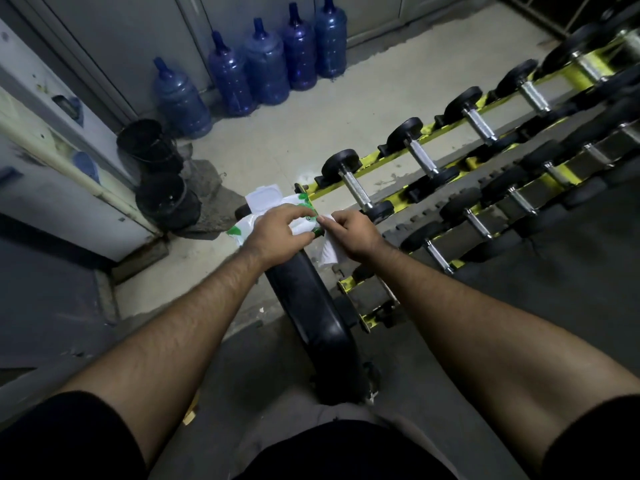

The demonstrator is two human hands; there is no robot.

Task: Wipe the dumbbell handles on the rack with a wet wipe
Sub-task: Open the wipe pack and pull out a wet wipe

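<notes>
The left hand (277,230) has its fingers clamped on the wipe pack (266,216), steadying it on the black pad, while the right hand (353,232) pinches a wet wipe (329,251) hanging below its fingers. The dumbbell handles (358,188), unwiped, lie just beyond the fingertips on the rack (367,169).

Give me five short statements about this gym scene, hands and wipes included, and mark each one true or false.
1. The left hand rests on the wet wipe pack, whose lid is flipped open. True.
2. The right hand is wiping a dumbbell handle. False: it grips a white wet wipe beside the pack, clear of the dumbbells.
3. Five blue water jugs stand against the wall. True.
4. The dumbbell rack has a red frame. False: its frame is yellow.
5. The pack lies on the floor. False: it sits on the end of a black padded bench.
</notes>
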